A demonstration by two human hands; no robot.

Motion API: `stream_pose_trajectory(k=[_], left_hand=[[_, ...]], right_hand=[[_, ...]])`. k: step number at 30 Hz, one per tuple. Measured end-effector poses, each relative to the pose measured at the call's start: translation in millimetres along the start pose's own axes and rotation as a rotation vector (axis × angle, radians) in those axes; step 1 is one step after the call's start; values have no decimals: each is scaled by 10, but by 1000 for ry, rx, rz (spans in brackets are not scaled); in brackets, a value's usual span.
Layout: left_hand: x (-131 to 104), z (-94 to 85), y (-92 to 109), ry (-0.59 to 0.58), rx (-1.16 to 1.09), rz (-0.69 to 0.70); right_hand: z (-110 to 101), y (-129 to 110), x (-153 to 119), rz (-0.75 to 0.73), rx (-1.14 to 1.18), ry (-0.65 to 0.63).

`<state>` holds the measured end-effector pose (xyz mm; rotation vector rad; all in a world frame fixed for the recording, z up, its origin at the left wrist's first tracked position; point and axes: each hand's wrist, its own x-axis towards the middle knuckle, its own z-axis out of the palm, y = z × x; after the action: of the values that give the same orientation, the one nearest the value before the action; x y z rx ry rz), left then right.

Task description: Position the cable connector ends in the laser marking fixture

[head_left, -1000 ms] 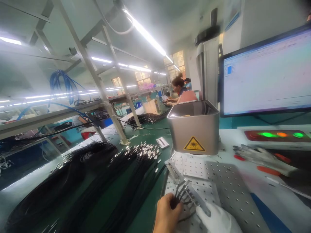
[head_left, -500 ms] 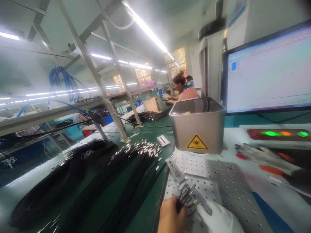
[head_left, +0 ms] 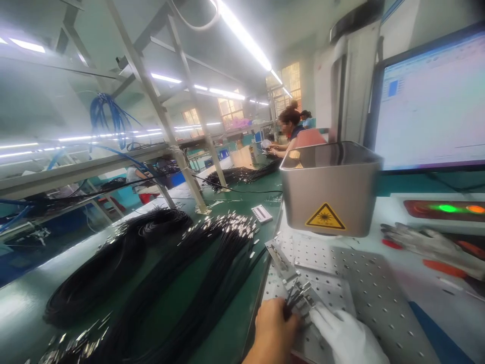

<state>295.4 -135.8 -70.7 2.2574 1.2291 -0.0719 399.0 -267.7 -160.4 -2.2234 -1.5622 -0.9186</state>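
Now my bare left hand [head_left: 273, 328] grip clamped on bunch of thin black metal-tipped cables [head_left: 296, 299], near counter's front edge; long axis runs away-right; white-gloved right hand [head_left: 346, 336] touching tips, fingers spread.

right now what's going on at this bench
A person at a workbench grips a small bunch of black cables in the bare left hand, with the metal-tipped ends fanned over a metal fixture on a perforated plate. The white-gloved right hand presses down beside those ends. Just behind stands a metal laser shield box bearing a yellow warning sticker, with a monitor to its right. Piles of black cables cover the green bench, and other people work farther along.
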Motion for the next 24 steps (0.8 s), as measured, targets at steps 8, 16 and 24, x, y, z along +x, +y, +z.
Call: stream_pose_trajectory(k=[8, 16, 24], left_hand=[[52, -18, -43, -48, -21, 26], [223, 22, -278, -73, -433, 125], [282, 66, -274, 17, -477, 128]], right_hand=[[132, -20, 5, -40, -93, -125], [252, -33, -5, 18, 2, -260], [108, -59, 47, 62, 72, -205]])
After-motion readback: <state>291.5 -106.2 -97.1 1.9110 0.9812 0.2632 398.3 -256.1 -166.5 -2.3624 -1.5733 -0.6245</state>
